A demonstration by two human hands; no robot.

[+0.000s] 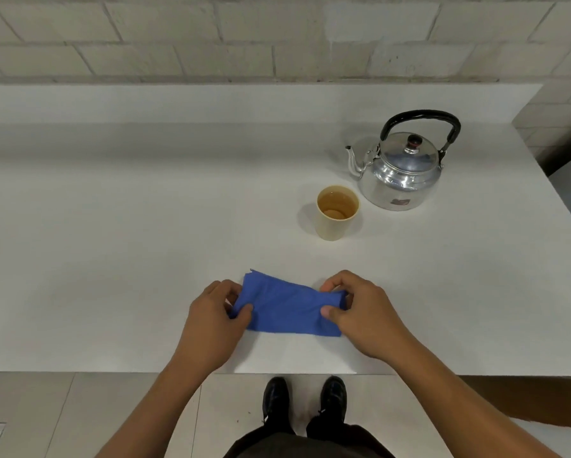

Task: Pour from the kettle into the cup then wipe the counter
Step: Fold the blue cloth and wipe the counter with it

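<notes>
With the blue cloth point(289, 307) lying flat near the front edge of the counter point(112, 226), I've got both hands on it: left hand point(216, 320) pinching its left end, right hand point(360, 312) pinching its right end, thumbs on top. Far right, the kettle point(401, 170) stands upright, the filled cup point(337, 213) just beside it, nearer me.

A plain blue cloth point(289, 307) lies on the pale grey counter point(112, 226), beside a beige cup point(335, 213) of amber liquid and a shiny silver kettle point(400, 173) with black handle, before whitish brick wall point(178, 38)
</notes>
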